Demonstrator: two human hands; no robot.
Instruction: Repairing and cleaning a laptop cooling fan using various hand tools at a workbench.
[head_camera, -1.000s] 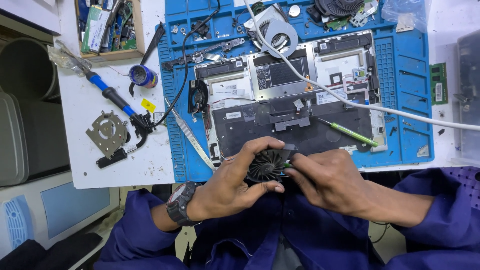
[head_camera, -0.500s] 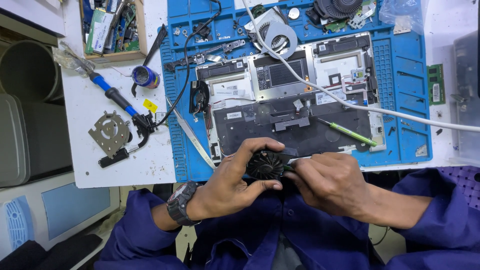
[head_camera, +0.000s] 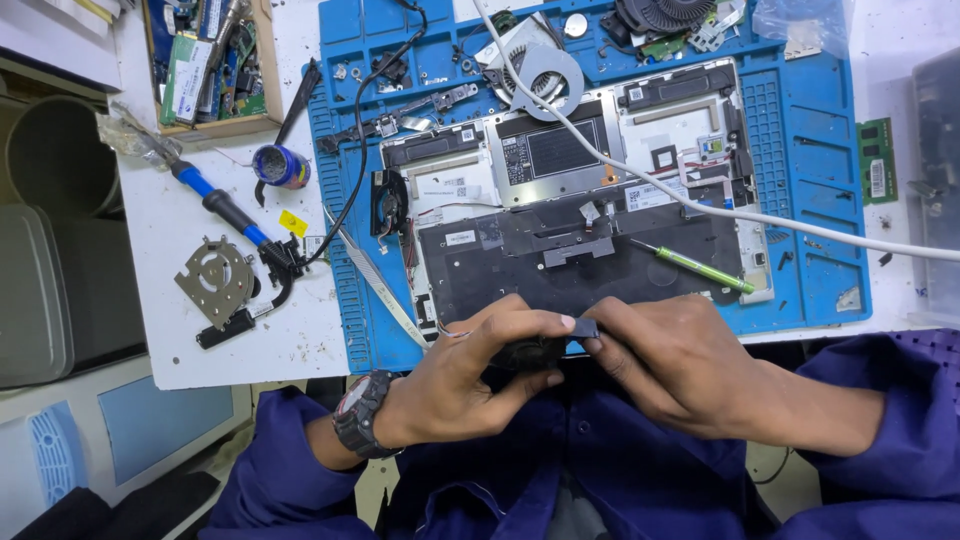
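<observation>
Left hand and right hand — fingers pinched on small black fan at desk edge; opened laptop, green screwdriver, white cable just beyond.

A green screwdriver lies on the opened laptop chassis atop a blue mat, a white cable crossing it.

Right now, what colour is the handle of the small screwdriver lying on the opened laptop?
Light green; the screwdriver shows best in the head view, lying on the laptop.
</observation>
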